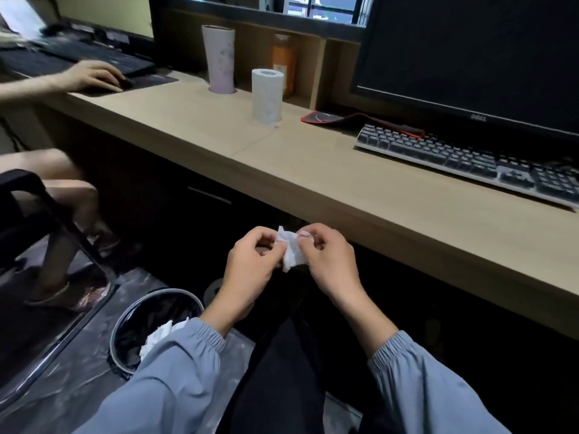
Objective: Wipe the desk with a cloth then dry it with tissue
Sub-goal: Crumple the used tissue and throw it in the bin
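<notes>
A small crumpled tissue [293, 250] sits in the lower centre of the frame, held in the air in front of the near edge of the desk [313, 173] and not touching it. Its long axis runs roughly top to bottom. One creased corner points up toward the desk edge and the ragged lower end hangs down between the wrists.

The left hand [250, 264] pinches the tissue's left edge with curled fingertips. The right hand [329, 264] pinches its upper right part between thumb and forefinger. Both hands grip it narrowly, close together, and both come out of light blue elastic-cuffed sleeves.

Below and left of the hands, a round waste bin [150, 327] with a black liner stands on the floor, with white crumpled paper [159, 336] inside.

Above the hands, the pale wood desk crosses the frame from upper left to lower right. A roll of tissue [267, 97] stands upright on it at upper centre, near a taller pale tube [219, 59] and an orange bottle [283, 65] whose label is too blurred to read. To the right lie a red-edged mouse pad [344, 119] and a grey keyboard [470, 161]. They sit under a dark monitor [476, 57] whose lower bezel reads "DELL".

At upper left, another person's hand [91, 76] rests on a mouse beside a black keyboard [94, 56].
</notes>
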